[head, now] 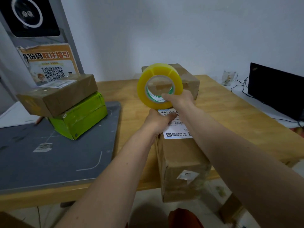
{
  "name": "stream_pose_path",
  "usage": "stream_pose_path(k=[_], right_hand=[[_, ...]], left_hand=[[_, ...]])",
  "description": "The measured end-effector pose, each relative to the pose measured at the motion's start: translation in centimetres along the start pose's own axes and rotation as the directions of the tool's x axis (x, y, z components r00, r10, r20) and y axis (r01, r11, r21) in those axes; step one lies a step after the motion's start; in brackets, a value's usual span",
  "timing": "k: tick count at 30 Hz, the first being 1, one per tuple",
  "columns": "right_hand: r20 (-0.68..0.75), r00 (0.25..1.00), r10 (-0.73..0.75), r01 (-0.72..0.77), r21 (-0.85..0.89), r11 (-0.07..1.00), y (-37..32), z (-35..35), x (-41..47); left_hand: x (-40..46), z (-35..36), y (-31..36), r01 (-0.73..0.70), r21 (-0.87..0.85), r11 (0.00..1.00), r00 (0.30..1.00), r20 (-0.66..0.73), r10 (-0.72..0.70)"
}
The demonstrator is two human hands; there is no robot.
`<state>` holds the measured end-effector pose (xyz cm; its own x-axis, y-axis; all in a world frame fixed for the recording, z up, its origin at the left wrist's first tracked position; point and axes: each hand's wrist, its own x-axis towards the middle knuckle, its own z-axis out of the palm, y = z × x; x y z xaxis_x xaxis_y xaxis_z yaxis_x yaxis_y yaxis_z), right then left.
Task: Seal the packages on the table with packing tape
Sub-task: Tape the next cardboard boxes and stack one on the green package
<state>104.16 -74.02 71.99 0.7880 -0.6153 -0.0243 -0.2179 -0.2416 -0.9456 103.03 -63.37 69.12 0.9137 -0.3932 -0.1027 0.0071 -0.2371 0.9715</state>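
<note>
tape roll [159,85] is gripped by right hand [180,98], above long box [179,155] | box is pressed flat by left hand [158,120] on tabletop [230,112] | box is closed, inside hidden

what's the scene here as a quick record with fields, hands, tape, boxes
right hand: holds the yellow tape roll, fingers through its core
left hand: rests on the long cardboard box by its white shipping label
long cardboard box: on the wooden table, near end past the table's edge
stacked boxes: brown box on green box, on grey mat
far box: behind the roll
</note>
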Motion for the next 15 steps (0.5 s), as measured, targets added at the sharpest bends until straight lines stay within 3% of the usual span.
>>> stream_pose_path(k=[5,8,10,15], right_hand=[[-0.1,0.994,-0.041,0.054,0.131,0.99,0.5,-0.6,0.0],[-0.171,0.976,0.139,-0.053,0.431,0.901,1.2,-1.9,0.4],[-0.166,0.96,0.225,-0.083,0.598,0.797,1.7,-2.8,0.8],[-0.038,0.967,0.252,-0.169,0.645,0.745,2.6,-2.4,0.8]], left_hand=[[-0.2,0.5,-0.4,0.085,-0.235,0.968,0.992,-0.068,-0.103],[-0.3,0.4,-0.7,0.108,-0.305,0.946,0.987,-0.084,-0.14],[-0.3,0.5,-0.5,0.132,-0.328,0.936,0.985,-0.064,-0.161],[-0.2,0.3,-0.8,0.128,-0.38,0.916,0.987,-0.043,-0.156]])
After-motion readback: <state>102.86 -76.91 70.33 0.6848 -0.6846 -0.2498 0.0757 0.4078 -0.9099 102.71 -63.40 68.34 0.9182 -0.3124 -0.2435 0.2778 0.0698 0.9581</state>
